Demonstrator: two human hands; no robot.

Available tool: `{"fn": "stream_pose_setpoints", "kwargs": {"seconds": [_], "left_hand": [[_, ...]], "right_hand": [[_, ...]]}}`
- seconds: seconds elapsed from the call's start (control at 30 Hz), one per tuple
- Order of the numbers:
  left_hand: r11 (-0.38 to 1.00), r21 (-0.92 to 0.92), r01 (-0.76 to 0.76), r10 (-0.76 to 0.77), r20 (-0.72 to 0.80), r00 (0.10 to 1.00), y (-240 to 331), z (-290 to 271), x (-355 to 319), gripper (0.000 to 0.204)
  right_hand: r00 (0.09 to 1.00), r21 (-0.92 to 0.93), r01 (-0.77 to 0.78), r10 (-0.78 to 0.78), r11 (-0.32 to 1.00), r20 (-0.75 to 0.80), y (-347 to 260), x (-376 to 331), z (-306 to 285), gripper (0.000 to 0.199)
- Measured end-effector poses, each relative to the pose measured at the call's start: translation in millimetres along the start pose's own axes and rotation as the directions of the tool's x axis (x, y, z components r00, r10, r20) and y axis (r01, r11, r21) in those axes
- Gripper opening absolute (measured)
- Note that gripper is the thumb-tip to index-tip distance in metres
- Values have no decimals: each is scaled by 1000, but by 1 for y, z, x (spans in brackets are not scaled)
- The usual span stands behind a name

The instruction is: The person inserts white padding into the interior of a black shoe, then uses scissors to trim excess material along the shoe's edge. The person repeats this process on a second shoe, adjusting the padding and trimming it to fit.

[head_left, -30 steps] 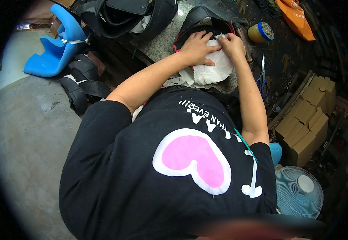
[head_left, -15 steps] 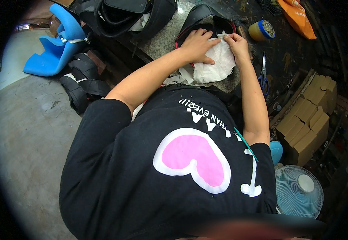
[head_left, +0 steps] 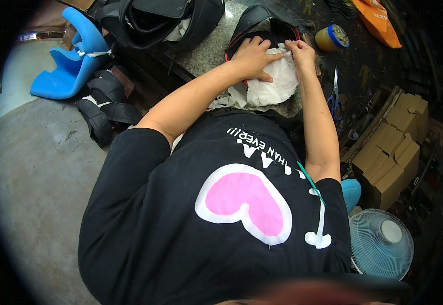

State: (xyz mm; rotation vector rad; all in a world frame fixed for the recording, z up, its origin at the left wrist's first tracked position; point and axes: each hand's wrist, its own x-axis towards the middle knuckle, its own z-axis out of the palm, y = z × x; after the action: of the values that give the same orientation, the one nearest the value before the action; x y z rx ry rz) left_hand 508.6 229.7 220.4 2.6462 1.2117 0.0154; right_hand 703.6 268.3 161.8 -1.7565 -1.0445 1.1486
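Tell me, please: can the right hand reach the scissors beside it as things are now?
Probably yes. The scissors lie in the open on the dark worktop, just right of the right hand, with nothing between them; the hand would first have to leave the white sheet.

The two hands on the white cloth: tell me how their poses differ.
The left hand lies flat, palm down, fingers spread across the white cloth. The right hand is curled, its fingers pinching the cloth's top edge. Both touch the cloth over a black piece with red trim.
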Motion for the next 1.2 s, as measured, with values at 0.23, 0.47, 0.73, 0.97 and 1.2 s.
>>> {"fn": "stream_pose_setpoints", "kwargs": {"seconds": [0.23, 0.47, 0.73, 0.97, 1.2], "left_hand": [[998, -53, -16, 9, -135, 991, -5, 15, -5, 78], [899, -420, 124, -236, -225, 945, -9, 17, 14, 67], [961, -275, -4, -89, -323, 942, -14, 18, 19, 19], [901, -373, -223, 41, -438, 898, -17, 20, 29, 12], [930, -356, -92, -43, -354, 934, -12, 12, 53, 32]], "right_hand": [[995, -140, 2, -16, 990, -96, 4, 7, -2, 28], [915, -82, 154, -111, 985, 387, -24, -37, -24, 19], [843, -423, 518, -528, 744, 104, -39, -47, -29, 32], [937, -465, 316, -348, 827, 18, -9, -41, -30, 39], [980, 79, 122, -133, 989, 146, 4, -27, -26, 17]]}}
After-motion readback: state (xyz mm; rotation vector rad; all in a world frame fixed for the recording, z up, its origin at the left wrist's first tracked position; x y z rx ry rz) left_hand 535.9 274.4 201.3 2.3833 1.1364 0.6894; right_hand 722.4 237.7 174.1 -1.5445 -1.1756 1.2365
